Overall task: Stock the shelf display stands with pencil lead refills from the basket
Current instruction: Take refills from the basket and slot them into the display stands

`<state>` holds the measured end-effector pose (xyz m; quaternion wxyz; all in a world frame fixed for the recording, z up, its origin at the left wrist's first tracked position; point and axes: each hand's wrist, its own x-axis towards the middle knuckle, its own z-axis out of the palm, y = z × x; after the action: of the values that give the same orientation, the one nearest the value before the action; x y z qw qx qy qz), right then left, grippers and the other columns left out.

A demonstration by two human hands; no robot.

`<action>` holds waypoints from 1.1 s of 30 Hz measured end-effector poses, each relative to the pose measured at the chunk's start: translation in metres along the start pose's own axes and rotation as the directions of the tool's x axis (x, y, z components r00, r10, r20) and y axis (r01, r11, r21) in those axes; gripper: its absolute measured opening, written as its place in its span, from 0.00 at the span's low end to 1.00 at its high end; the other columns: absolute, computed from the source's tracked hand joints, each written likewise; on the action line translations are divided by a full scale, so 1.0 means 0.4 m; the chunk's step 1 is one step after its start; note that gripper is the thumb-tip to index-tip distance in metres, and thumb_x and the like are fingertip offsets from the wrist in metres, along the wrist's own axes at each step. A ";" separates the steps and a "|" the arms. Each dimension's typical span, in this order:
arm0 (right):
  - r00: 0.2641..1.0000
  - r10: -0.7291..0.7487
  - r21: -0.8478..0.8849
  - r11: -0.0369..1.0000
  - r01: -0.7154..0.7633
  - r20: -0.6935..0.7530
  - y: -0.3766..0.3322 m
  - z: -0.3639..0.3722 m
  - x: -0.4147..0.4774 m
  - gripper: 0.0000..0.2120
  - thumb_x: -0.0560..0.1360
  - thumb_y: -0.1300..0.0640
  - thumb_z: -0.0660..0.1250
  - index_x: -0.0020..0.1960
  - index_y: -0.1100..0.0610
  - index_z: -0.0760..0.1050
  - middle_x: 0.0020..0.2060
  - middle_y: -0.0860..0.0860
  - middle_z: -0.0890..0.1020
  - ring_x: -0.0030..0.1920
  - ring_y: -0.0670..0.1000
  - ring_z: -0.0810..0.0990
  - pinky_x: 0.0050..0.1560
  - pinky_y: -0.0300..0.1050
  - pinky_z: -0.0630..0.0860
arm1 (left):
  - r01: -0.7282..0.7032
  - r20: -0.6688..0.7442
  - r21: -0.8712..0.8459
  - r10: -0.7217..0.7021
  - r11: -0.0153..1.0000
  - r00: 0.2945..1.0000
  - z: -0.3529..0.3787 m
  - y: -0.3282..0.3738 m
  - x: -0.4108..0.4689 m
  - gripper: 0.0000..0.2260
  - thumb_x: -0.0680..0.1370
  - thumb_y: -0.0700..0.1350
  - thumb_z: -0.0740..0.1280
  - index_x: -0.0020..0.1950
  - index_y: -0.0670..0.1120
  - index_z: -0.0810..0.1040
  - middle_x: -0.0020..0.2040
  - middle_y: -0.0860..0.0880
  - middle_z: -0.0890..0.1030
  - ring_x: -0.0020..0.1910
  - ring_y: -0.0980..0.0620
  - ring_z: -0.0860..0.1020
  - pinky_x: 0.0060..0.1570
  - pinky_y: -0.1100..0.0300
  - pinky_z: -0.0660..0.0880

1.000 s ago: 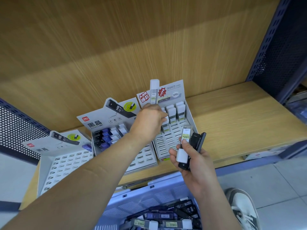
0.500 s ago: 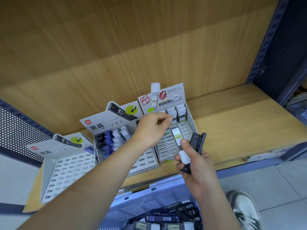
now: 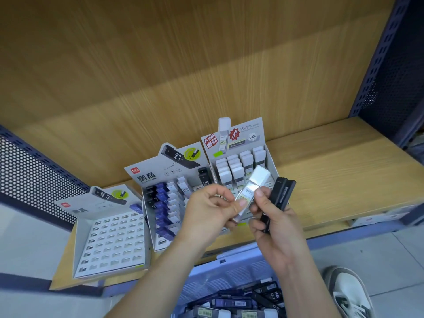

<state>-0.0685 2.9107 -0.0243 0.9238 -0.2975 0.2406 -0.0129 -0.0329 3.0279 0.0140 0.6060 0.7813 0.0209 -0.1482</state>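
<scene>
The left hand (image 3: 206,212) is pinching the lower end of a white-capped lead refill case (image 3: 253,185), apparently taking it from the right hand (image 3: 275,228), which is also gripping black refill cases (image 3: 281,193), in front of the white-refill display stand (image 3: 243,145); next it likely needs seating in a free slot.

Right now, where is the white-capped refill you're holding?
Head view, centre-right: the white-capped refill is pinched between left hand and right hand, in front of the rightmost display stand, beside the right hand's black refills.
</scene>
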 end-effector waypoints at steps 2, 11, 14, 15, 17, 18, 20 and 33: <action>1.000 -0.013 -0.096 0.995 0.010 -0.027 0.004 0.005 -0.003 0.07 0.67 0.58 0.72 0.44 0.55 0.78 0.32 0.47 0.79 0.30 0.43 0.74 0.24 0.35 0.65 | -0.013 0.016 0.012 0.013 1.000 1.000 0.016 -0.012 -0.018 0.09 0.71 0.41 0.74 0.39 0.43 0.74 0.28 0.47 0.77 0.31 0.49 0.78 0.37 0.54 0.78; 1.000 -0.028 -0.507 0.862 0.028 0.009 -0.013 -0.011 -0.008 0.04 0.72 0.56 0.74 0.45 0.53 0.81 0.31 0.40 0.80 0.34 0.44 0.72 0.35 0.42 0.67 | -0.114 0.045 0.164 0.108 0.980 0.993 -0.035 0.055 0.015 0.10 0.75 0.42 0.71 0.55 0.46 0.79 0.40 0.45 0.80 0.31 0.54 0.78 0.41 0.50 0.80; 0.999 -0.038 -0.499 0.866 0.029 -0.008 -0.003 0.000 -0.007 0.06 0.72 0.51 0.73 0.47 0.53 0.81 0.35 0.44 0.81 0.37 0.45 0.74 0.33 0.41 0.66 | -0.130 0.040 0.225 0.124 0.966 0.991 -0.049 0.081 0.029 0.08 0.75 0.38 0.70 0.54 0.41 0.79 0.38 0.44 0.80 0.30 0.54 0.79 0.37 0.60 0.80; 0.998 -0.049 -0.461 0.887 0.025 -0.041 -0.001 0.000 -0.004 0.08 0.74 0.49 0.72 0.49 0.52 0.81 0.36 0.46 0.81 0.36 0.46 0.74 0.31 0.40 0.65 | -0.128 -0.005 0.215 0.132 0.968 0.991 -0.056 0.089 0.037 0.08 0.75 0.38 0.70 0.53 0.40 0.79 0.37 0.44 0.80 0.30 0.54 0.79 0.36 0.61 0.80; 0.992 -0.036 -0.330 0.944 -0.006 -0.122 -0.001 -0.006 0.003 0.10 0.77 0.46 0.67 0.53 0.52 0.78 0.36 0.48 0.79 0.31 0.45 0.71 0.26 0.38 0.62 | -0.133 -0.127 0.176 0.156 0.975 0.979 -0.076 0.098 0.056 0.05 0.76 0.38 0.69 0.50 0.43 0.78 0.36 0.43 0.80 0.30 0.53 0.80 0.35 0.61 0.78; 0.986 -0.015 -0.247 0.969 -0.027 -0.167 -0.002 -0.014 0.007 0.10 0.79 0.47 0.65 0.55 0.52 0.77 0.35 0.49 0.78 0.29 0.45 0.69 0.25 0.38 0.60 | -0.144 -0.179 0.187 0.178 0.972 0.968 -0.083 0.096 0.070 0.04 0.76 0.38 0.69 0.48 0.46 0.77 0.35 0.43 0.79 0.30 0.52 0.80 0.35 0.60 0.78; 0.970 0.032 -0.087 0.995 -0.054 -0.242 -0.004 -0.031 0.012 0.10 0.82 0.53 0.61 0.58 0.55 0.77 0.34 0.50 0.77 0.27 0.46 0.68 0.23 0.37 0.59 | -0.170 -0.214 0.323 0.247 0.931 0.945 -0.091 0.077 0.097 0.08 0.76 0.40 0.69 0.43 0.53 0.76 0.34 0.45 0.81 0.33 0.48 0.82 0.39 0.52 0.80; 0.970 0.062 0.111 0.993 -0.037 -0.235 0.000 -0.053 0.021 0.11 0.81 0.59 0.60 0.60 0.62 0.77 0.35 0.53 0.80 0.32 0.49 0.73 0.27 0.39 0.66 | -0.180 -0.158 0.546 0.312 0.818 0.937 -0.032 -0.034 0.134 0.05 0.76 0.43 0.70 0.50 0.52 0.80 0.39 0.54 0.81 0.40 0.55 0.79 0.42 0.60 0.76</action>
<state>-0.0705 2.8979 -0.0429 0.9027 -0.2386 0.3560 -0.0380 0.0180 3.0359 -0.0097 0.3775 0.9243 -0.0490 0.0273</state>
